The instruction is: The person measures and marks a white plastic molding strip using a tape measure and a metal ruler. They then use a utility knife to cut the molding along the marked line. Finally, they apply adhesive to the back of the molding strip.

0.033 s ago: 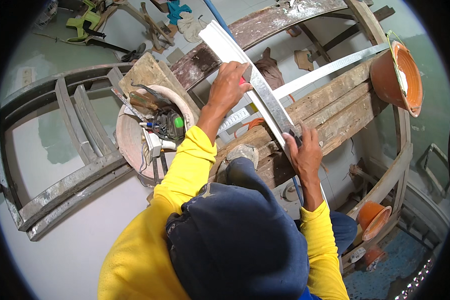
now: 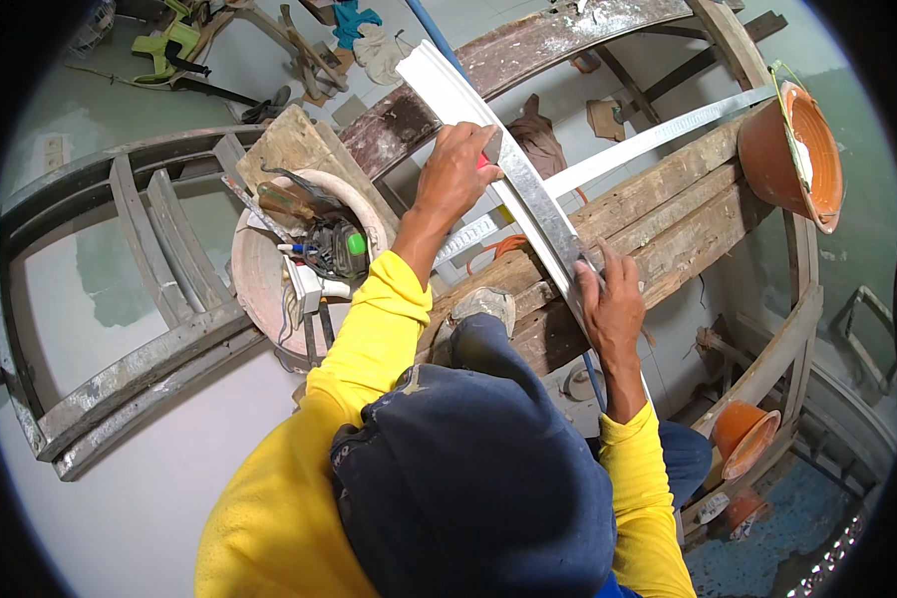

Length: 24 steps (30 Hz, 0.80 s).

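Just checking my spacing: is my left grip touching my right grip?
Apart. The head view shows it: a bare length of silver strip lies between the left grip and the right grip.

Bright light filled the middle of the frame, where the left hand, right hand and metal bar showed clearly. Pale glare lay along the bar. The yellow sleeves looked vivid, while the dark blue head covering at lower centre sank into deep shadow. Pale floor at lower left was bright; small white glints sparkled at lower right. The fisheye lens bent straight edges near the rim, details softened there, and black closed off all four corners.
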{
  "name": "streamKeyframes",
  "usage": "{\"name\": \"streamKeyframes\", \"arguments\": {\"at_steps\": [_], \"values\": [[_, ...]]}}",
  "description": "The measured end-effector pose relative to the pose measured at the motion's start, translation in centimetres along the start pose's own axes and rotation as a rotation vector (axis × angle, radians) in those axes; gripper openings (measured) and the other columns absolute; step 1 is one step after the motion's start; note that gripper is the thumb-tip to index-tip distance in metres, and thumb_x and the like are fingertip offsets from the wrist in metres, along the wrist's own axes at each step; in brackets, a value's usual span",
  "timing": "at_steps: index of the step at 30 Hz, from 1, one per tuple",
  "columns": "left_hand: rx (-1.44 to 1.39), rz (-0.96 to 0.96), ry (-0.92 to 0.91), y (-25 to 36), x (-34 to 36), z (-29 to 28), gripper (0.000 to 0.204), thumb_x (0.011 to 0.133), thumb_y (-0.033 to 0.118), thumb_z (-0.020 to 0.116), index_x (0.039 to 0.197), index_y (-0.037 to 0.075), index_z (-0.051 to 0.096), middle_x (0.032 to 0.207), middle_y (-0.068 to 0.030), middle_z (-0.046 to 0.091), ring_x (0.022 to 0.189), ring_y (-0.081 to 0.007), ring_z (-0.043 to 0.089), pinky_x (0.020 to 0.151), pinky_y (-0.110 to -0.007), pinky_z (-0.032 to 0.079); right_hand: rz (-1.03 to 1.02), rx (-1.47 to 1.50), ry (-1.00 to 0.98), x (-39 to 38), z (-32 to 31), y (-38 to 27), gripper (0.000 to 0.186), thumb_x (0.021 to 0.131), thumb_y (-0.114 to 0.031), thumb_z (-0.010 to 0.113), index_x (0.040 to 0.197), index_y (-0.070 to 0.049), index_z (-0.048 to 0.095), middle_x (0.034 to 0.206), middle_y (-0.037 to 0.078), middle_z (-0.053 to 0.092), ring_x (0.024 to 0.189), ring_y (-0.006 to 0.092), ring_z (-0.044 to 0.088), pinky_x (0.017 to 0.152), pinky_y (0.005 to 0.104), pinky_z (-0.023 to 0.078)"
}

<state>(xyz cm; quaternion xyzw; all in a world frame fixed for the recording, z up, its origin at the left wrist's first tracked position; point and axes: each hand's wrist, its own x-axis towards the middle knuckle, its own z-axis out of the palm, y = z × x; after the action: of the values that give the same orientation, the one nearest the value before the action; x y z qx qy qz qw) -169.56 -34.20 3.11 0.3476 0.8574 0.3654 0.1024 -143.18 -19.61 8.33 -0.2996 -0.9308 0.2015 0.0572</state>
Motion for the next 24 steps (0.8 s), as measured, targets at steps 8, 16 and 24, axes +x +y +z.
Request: {"name": "streamKeyframes", "arguments": {"at_steps": [8, 16, 24], "values": [[-0.031, 0.008, 0.0, -0.4, 0.1, 0.1, 0.067, 0.079, 0.015, 0.089, 0.141, 0.002, 0.066, 0.129, -0.0162, 0.066, 0.125, -0.0374, 0.058, 0.111, -0.044, 0.047, 0.084, 0.156, -0.005, 0.9, -3.1, -0.4, 0.034, 0.109, -0.03, 0.065, 0.133, -0.006, 0.07, 0.103, 0.023, 0.072, 0.096, 0.0388, 0.072, 0.079, 0.0456, 0.057], [-0.012, 0.025, 0.002, -0.3, 0.2, 0.1, 0.064, 0.081, 0.013, 0.088, 0.14, 0.002, 0.067, 0.127, -0.0159, 0.067, 0.123, -0.0382, 0.058, 0.11, -0.045, 0.047, 0.345, 0.42, -0.11, 0.0, -2.0, 1.3, 0.035, 0.112, -0.027, 0.06, 0.125, 0.004, 0.07, 0.085, 0.017, 0.071, 0.07, 0.0271, 0.07, 0.065, 0.0392, 0.056], [0.001, 0.015, 0.005, -0.1, 0.2, 0.2, 0.064, 0.08, 0.013, 0.088, 0.14, 0.004, 0.067, 0.128, -0.0157, 0.068, 0.124, -0.0382, 0.059, 0.11, -0.045, 0.047, 0.491, 0.797, -0.144, 0.9, -1.1, -2.0, 0.029, 0.109, -0.026, 0.066, 0.12, 0.0, 0.073, 0.067, 0.003, 0.066, 0.057, 0.0095, 0.063, 0.051, 0.0302, 0.049]]}}
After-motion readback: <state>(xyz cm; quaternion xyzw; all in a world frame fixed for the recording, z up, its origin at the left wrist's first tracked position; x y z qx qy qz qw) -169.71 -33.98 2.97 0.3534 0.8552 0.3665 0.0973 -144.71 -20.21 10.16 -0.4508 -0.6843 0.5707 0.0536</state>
